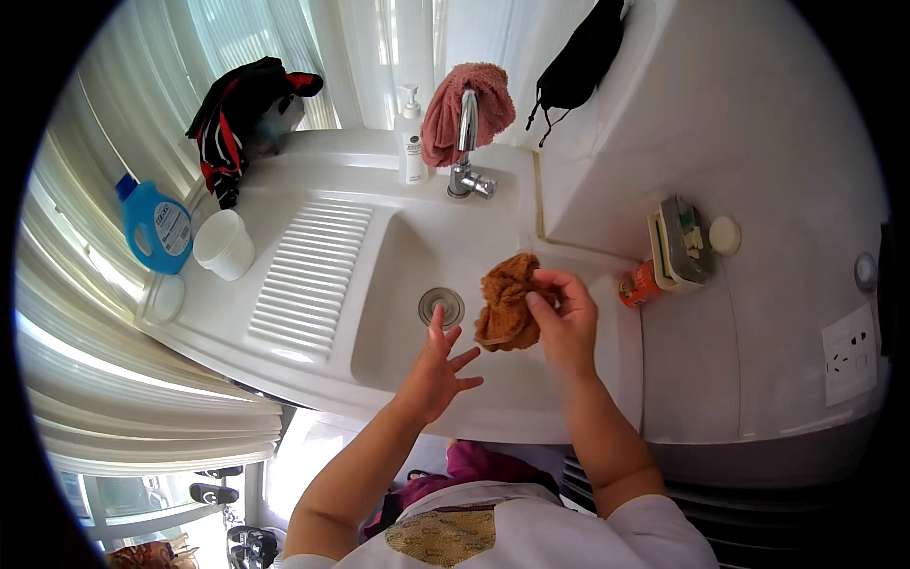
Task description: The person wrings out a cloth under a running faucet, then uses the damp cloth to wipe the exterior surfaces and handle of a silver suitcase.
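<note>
On the left, a blue bottle (pixel 171 223) and a white tub (pixel 226 248) stand out of the way. Over the sink (pixel 389 341), the left hand (pixel 432 374) spreads its fingers and holds nothing. The tap (pixel 468 123) behind might get bumped. Next, the brown cloth (pixel 507 308) hangs bunched above the sink. It looks soft and light; a thick fold should grip best. The right hand (pixel 573 329) pinches its right side. Farther right is an orange can (pixel 642 284).

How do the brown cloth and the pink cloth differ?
The brown cloth is rusty brown; the pink cloth is dusty pink. The brown cloth is held bunched in the right hand above the basin, while the pink cloth is unheld, beside the faucet. Both look soft and textured.
</note>
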The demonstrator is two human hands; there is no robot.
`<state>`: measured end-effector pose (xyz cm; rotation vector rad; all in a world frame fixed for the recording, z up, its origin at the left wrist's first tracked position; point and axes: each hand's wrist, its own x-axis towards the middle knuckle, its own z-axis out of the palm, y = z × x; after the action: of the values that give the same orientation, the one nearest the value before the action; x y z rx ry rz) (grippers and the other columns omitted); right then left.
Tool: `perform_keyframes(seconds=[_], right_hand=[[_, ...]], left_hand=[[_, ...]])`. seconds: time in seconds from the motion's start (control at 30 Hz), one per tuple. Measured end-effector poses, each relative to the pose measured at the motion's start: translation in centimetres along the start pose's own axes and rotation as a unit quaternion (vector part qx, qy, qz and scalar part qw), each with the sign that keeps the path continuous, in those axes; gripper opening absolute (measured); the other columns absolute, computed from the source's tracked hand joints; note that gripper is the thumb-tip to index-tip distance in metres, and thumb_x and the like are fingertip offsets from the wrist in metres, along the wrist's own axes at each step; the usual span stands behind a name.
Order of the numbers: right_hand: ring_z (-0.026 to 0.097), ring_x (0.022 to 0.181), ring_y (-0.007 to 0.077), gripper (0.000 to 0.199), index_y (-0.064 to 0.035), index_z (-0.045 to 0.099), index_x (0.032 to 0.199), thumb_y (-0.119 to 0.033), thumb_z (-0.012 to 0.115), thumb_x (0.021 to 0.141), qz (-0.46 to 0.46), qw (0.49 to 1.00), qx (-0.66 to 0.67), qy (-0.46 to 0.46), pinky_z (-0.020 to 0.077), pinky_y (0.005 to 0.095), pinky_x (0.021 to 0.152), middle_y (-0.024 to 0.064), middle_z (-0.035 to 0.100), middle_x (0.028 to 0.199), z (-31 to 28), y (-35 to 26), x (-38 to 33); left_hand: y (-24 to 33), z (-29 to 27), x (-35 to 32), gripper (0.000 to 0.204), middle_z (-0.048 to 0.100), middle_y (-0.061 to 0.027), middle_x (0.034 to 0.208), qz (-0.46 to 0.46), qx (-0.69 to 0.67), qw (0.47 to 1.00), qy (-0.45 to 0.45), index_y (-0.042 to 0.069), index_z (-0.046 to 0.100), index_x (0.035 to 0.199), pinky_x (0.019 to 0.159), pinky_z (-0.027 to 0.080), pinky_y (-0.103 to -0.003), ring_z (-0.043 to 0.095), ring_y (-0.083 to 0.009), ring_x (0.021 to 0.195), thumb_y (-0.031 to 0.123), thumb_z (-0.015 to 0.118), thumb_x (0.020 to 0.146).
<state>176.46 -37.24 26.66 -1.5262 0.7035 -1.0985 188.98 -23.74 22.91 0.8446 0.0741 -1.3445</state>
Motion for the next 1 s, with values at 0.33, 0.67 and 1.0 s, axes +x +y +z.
perform_keyframes(seconds=[0.33,0.67,1.0], right_hand=[[0.063,0.097,0.0237,0.055,-0.0046,0.062,0.122,-0.037,0.075,0.079,0.069,0.979,-0.181,0.061,0.0506,0.0374,0.084,0.0148,0.065,0.112,7.1,11.3,16.2],[0.068,0.086,0.0209,0.053,-0.0024,0.062,0.125,-0.034,0.07,0.083,0.092,0.982,-0.161,0.031,0.0513,0.0322,0.079,0.0154,0.071,0.098,5.5,15.8,21.1],[0.067,0.08,0.024,0.043,-0.002,0.064,0.121,-0.029,0.059,0.088,0.119,0.968,-0.209,0.065,0.0502,0.0346,0.077,0.0129,0.071,0.09,6.2,14.9,20.7]], left_hand=[[4.4,-1.8,9.2,0.04,0.056,-0.0114,0.128,0.058,-0.032,0.998,0.002,0.01,0.046,0.133,0.096,0.048,-0.047,0.055,-0.028,0.118,0.027,0.055,0.098],[6.4,1.8,13.3,0.055,0.044,-0.0119,0.141,-0.029,-0.143,0.989,-0.017,0.013,0.041,0.139,0.104,0.041,-0.051,0.041,-0.0351,0.131,0.051,0.041,0.1],[5.2,-0.7,18.5,0.057,0.048,-0.0117,0.138,-0.083,-0.15,0.984,-0.046,0.012,0.042,0.139,0.102,0.041,-0.05,0.047,-0.0321,0.126,0.052,0.046,0.098]])
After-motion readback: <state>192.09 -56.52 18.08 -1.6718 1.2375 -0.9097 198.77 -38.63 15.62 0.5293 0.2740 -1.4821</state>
